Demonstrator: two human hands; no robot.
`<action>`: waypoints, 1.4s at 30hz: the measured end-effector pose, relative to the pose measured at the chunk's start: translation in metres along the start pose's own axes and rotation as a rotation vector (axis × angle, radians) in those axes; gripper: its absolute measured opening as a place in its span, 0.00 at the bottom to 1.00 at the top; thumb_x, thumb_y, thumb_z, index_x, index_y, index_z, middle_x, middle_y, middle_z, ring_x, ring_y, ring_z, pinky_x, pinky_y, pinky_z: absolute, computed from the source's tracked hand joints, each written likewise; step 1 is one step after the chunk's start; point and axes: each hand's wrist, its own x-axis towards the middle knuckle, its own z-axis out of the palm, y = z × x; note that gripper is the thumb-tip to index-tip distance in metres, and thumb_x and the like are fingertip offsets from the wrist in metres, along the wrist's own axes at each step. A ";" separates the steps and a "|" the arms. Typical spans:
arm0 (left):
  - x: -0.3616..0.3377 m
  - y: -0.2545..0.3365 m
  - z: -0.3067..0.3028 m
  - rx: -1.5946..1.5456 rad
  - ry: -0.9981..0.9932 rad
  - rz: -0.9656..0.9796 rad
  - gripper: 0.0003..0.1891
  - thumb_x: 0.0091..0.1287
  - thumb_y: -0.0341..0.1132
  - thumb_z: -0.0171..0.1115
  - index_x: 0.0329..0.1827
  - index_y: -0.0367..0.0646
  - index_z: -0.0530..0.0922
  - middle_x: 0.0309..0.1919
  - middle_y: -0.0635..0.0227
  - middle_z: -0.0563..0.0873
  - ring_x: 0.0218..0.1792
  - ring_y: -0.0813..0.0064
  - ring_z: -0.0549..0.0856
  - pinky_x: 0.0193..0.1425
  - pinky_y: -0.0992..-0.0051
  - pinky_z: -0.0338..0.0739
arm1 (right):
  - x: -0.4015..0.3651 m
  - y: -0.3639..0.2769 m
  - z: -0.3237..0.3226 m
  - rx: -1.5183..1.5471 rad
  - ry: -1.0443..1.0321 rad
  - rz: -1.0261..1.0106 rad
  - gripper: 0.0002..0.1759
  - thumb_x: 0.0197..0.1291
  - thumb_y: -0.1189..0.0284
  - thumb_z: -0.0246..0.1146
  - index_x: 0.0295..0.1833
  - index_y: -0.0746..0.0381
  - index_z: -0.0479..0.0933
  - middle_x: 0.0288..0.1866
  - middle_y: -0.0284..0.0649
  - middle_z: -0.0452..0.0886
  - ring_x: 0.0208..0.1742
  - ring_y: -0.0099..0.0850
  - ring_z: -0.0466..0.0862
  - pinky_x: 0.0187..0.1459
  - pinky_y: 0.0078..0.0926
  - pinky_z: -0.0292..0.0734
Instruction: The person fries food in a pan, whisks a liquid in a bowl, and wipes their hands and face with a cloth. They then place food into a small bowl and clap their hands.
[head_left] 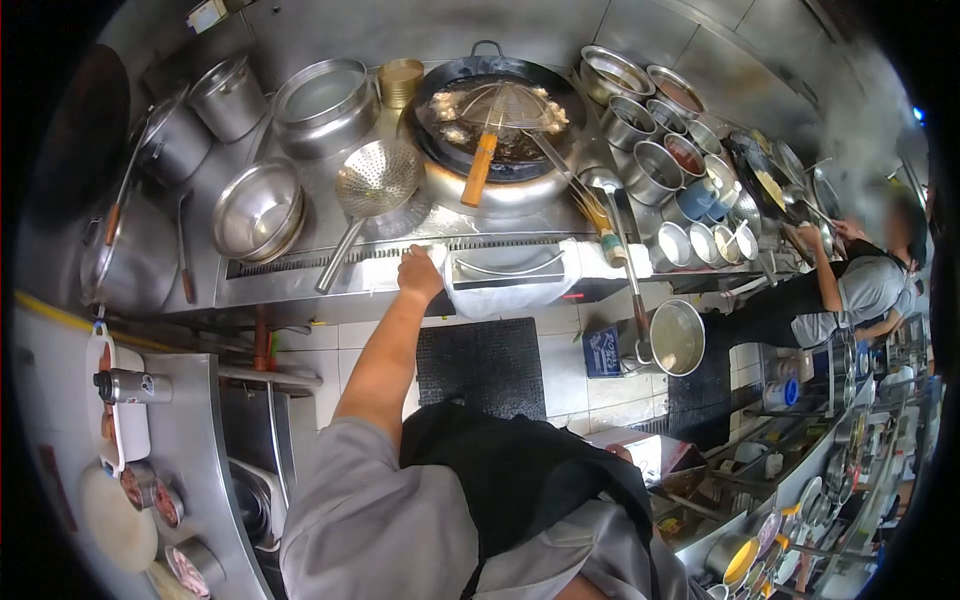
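Observation:
My left hand (420,273) is closed at the stove's front edge, its curled fingers on a white cloth (382,272). Just beyond it, a perforated ladle (380,178) rests on the steel top with its handle towards me. A black wok (432,150) of dark oil stands behind, with pale fried pieces (452,104) in it. Across the wok lies a wire strainer (505,105) with a wooden handle (480,170). Only a bit of my right arm (580,590) shows at the bottom edge; that hand is hidden.
Steel bowls (260,212) and pots (325,105) stand left of the wok, several containers (655,172) right. A ladle and a bamboo brush (600,222) overhang the front edge near a hanging pot (677,338). A co-worker (870,285) stands right. A black mat (480,370) covers floor tiles.

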 end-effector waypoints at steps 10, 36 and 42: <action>-0.067 0.008 -0.029 -0.135 0.459 0.291 0.27 0.55 0.40 0.65 0.55 0.34 0.69 0.47 0.51 0.77 0.44 0.51 0.79 0.47 0.63 0.75 | -0.001 0.071 -0.012 0.015 -0.073 0.071 0.23 0.48 0.64 0.64 0.48 0.68 0.77 0.44 0.58 0.80 0.43 0.52 0.81 0.46 0.41 0.77; -0.134 -0.018 0.132 -1.206 -1.007 0.163 0.24 0.62 0.47 0.56 0.55 0.38 0.74 0.46 0.56 0.83 0.46 0.65 0.83 0.43 0.69 0.79 | -0.012 -0.261 0.028 -0.125 0.018 -0.768 0.37 0.51 0.58 0.68 0.64 0.64 0.67 0.48 0.56 0.75 0.51 0.46 0.77 0.49 0.33 0.75; -0.137 -0.057 0.135 -1.536 -1.122 -0.252 0.25 0.69 0.49 0.45 0.60 0.40 0.70 0.51 0.57 0.81 0.52 0.62 0.81 0.55 0.60 0.76 | -0.028 -0.382 0.014 0.040 -0.481 -0.890 0.18 0.60 0.63 0.62 0.51 0.63 0.77 0.32 0.42 0.79 0.35 0.30 0.80 0.41 0.26 0.74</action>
